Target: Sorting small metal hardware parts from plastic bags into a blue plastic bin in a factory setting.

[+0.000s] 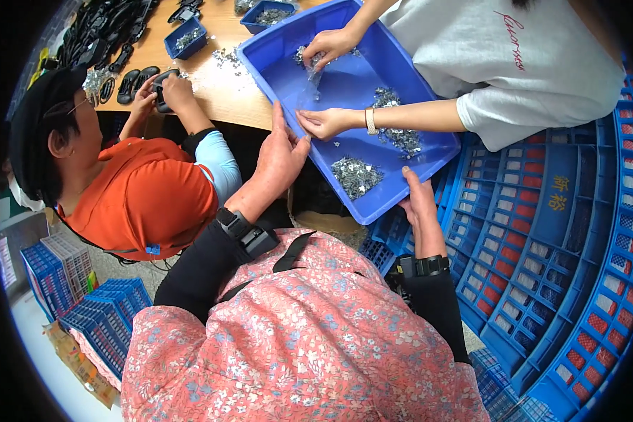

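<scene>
A large blue plastic tub (278, 65) is tilted in front of me at the table's edge. My left hand (281, 151) grips its left rim, thumb toward the rim and fingers extended along the outer side. My right hand (422, 207) clasps the near right rim, thumb on top and the other fingers mostly hidden below. Piles of small metal parts (356, 176) lie inside. A co-worker's far hand (330, 46) is among more parts with what looks like a clear plastic bag (314, 83). The co-worker's other hand (325, 123) is close to my left fingers.
On the wooden table (221, 95) are small blue bins (187, 38) of metal parts, scattered pieces and black plastic parts (95, 42). A person in an orange apron (148, 190) works at left. Blue crates (506, 232) stand along my right; more crates (112, 309) are at lower left.
</scene>
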The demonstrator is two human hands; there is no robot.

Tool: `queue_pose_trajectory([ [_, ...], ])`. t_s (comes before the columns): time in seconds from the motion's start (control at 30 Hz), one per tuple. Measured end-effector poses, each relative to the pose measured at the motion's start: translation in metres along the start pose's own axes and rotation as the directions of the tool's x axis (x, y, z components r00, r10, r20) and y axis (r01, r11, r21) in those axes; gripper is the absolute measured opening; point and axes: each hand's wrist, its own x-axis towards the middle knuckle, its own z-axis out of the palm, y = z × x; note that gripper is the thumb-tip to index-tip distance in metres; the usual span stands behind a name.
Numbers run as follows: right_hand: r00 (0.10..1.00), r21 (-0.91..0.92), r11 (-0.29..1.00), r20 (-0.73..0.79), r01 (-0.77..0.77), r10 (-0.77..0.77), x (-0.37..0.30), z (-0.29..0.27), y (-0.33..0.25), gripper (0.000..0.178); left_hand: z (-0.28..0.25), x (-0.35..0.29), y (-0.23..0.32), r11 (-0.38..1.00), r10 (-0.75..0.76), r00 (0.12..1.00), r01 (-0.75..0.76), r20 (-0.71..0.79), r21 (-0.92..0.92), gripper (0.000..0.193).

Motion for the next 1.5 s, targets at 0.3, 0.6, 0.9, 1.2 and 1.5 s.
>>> queue_pose_trajectory([
  [0.3, 1.0, 0.002, 1.0, 0.009, 0.003, -0.003, -0.004, 0.002, -0.003, 0.071, 0.01, 0.004, -0.002, 0.869, -0.259, 0.958, 0.288, 0.127, -0.401, 0.086],
  [0.6, 1.0, -0.031, 1.0, -0.02, 0.002, -0.003, -0.012, 0.005, -0.006, 0.074, 0.016, 0.007, 0.002, 0.78, -0.269, 0.95, 0.312, 0.161, -0.542, 0.087],
  [0.9, 1.0, -0.029, 0.999, 0.003, 0.02, -0.02, -0.014, 0.004, -0.006, 0.074, 0.015, 0.002, 0.007, 0.825, -0.261, 0.957, 0.288, 0.123, -0.486, 0.086],
  [1.2, 1.0, -0.062, 0.998, 0.011, 0.009, -0.008, -0.022, 0.005, -0.014, 0.076, 0.019, 0.002, 0.005, 0.819, -0.269, 0.957, 0.288, 0.112, -0.496, 0.082],
  [1.5, 1.0, -0.046, 0.999, 0.016, 0.021, -0.02, -0.022, 0.002, -0.011, 0.076, 0.018, 0.002, 0.007, 0.799, -0.26, 0.957, 0.29, 0.131, -0.527, 0.08],
])
